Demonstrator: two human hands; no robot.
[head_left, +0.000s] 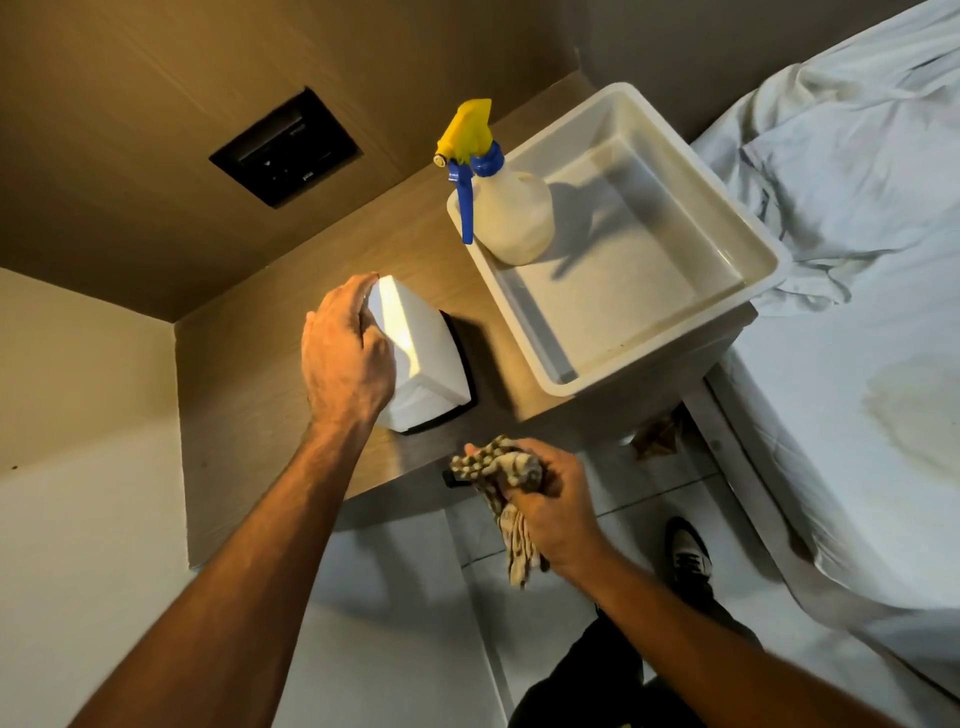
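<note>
My left hand (345, 358) grips the top of a white square lampshade (423, 358) that glows on a dark base, standing on a wooden bedside shelf (291, 415). My right hand (545, 499) holds a crumpled, patterned beige cloth (501, 470) at the shelf's front edge, and part of the cloth hangs down below my fist. A small dark object peeks out just left of the cloth on the shelf edge.
A white plastic tub (737, 223) sits on the shelf to the right, with a spray bottle (511, 213) with a yellow and blue trigger head standing in its near-left corner. A dark socket panel (285, 148) is in the wall. A bed with rumpled pale sheets (857, 312) lies at right; tiled floor and my shoe (688, 558) are below.
</note>
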